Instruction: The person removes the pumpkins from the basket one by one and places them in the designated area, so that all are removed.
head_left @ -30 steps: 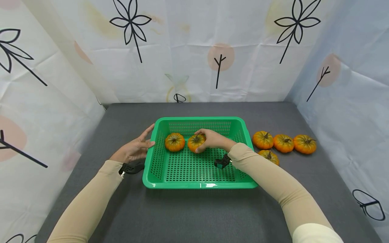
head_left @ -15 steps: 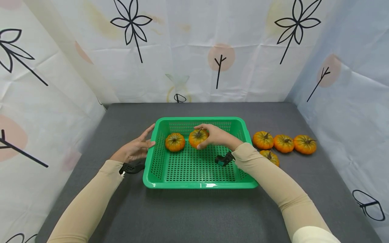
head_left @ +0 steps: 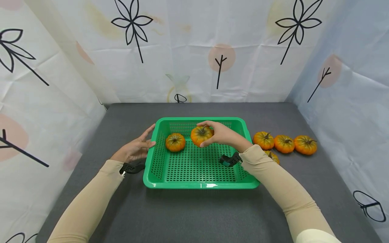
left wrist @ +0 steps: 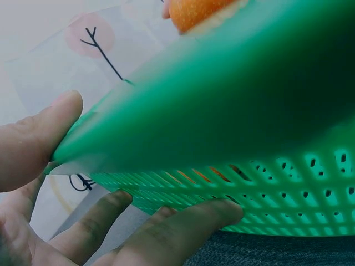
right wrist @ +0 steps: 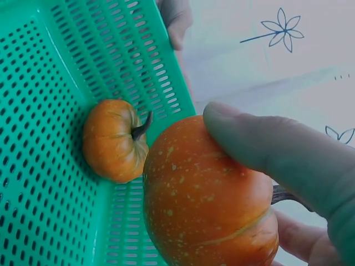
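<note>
In the head view my right hand [head_left: 224,135] holds a small orange pumpkin [head_left: 200,135] over the green perforated basket [head_left: 200,185], thumb on the near side and fingers on the far side. The right wrist view shows this held pumpkin [right wrist: 205,194] close up, its stem partly behind the thumb. Another pumpkin [head_left: 175,142] sits inside the basket at the left. With fingers spread, my left hand [head_left: 136,148] touches the basket's left side. In the left wrist view its thumb lies at the rim and its fingers [left wrist: 183,227] rest against the outer wall.
Right of the basket, several pumpkins [head_left: 284,143] stand on the grey table [head_left: 194,212]. One nearer pumpkin [head_left: 272,156] is partly hidden by my right sleeve. Patterned white cloth [head_left: 182,50] encloses the table at the back and sides.
The right hand has raised the pumpkin off its place in the basket and moved it slightly right. The left hand, the basket and the other pumpkins have stayed put.
</note>
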A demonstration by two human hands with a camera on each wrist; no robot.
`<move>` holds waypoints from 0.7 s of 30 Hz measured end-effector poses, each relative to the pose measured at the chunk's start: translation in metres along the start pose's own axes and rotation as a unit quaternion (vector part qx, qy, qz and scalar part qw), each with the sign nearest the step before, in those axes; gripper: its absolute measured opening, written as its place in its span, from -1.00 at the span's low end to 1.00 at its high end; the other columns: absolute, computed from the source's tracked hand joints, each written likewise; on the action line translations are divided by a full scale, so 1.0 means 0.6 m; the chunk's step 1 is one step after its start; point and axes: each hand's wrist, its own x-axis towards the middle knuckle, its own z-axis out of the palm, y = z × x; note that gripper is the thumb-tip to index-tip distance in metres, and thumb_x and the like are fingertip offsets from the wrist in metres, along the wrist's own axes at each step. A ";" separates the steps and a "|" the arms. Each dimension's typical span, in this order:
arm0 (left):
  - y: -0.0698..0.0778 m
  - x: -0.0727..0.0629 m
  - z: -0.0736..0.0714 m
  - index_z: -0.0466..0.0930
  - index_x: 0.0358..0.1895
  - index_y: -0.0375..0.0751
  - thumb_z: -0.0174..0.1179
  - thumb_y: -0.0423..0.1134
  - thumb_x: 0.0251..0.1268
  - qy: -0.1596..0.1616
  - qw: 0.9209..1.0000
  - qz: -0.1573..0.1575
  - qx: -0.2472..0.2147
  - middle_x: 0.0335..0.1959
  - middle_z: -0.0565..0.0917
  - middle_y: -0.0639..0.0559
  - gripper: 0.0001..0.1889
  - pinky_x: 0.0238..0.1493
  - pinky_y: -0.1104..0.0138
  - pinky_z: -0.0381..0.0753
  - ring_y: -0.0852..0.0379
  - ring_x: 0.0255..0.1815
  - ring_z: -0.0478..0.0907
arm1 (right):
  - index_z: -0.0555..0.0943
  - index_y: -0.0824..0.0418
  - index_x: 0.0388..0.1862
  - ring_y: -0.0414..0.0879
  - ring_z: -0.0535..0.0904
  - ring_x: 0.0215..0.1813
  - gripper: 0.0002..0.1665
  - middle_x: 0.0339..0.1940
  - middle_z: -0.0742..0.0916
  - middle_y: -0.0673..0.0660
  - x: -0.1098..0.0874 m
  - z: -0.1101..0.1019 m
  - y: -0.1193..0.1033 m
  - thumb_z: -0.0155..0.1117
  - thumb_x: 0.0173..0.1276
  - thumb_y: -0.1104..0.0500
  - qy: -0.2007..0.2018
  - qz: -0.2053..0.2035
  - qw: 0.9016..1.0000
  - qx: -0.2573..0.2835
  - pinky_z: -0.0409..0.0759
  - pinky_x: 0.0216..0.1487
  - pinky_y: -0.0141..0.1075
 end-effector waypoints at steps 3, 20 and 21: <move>0.000 0.000 0.000 -0.40 0.51 0.53 -0.02 -0.42 0.49 0.000 1.000 0.001 -0.003 0.55 -0.14 -0.30 -0.08 -0.07 0.07 0.69 0.00 -0.05 0.67 | 0.32 0.03 0.44 0.07 0.52 0.11 -0.03 0.26 0.46 0.16 -0.008 -0.001 -0.001 0.57 0.06 0.09 0.001 -0.003 1.000 0.003 0.58 0.09 -0.09; 0.000 -0.002 0.000 -0.41 0.52 0.51 0.01 -0.42 0.47 -0.001 1.000 0.004 0.000 0.56 -0.16 -0.28 -0.06 -0.05 0.05 0.68 0.00 -0.03 0.66 | 0.35 -0.06 0.43 0.14 0.39 0.26 -0.05 0.38 0.41 0.09 -0.063 0.001 0.001 0.58 0.06 0.08 0.026 -0.013 1.000 0.003 0.55 0.13 -0.04; 0.001 -0.002 0.001 -0.41 0.52 0.51 0.01 -0.42 0.47 -0.001 1.000 0.003 0.000 0.56 -0.15 -0.29 -0.06 -0.06 0.06 0.69 0.00 -0.03 0.67 | 0.36 -0.07 0.43 0.14 0.38 0.27 -0.06 0.38 0.42 0.08 -0.067 0.000 0.000 0.58 0.06 0.08 0.029 -0.014 0.999 0.003 0.55 0.13 -0.04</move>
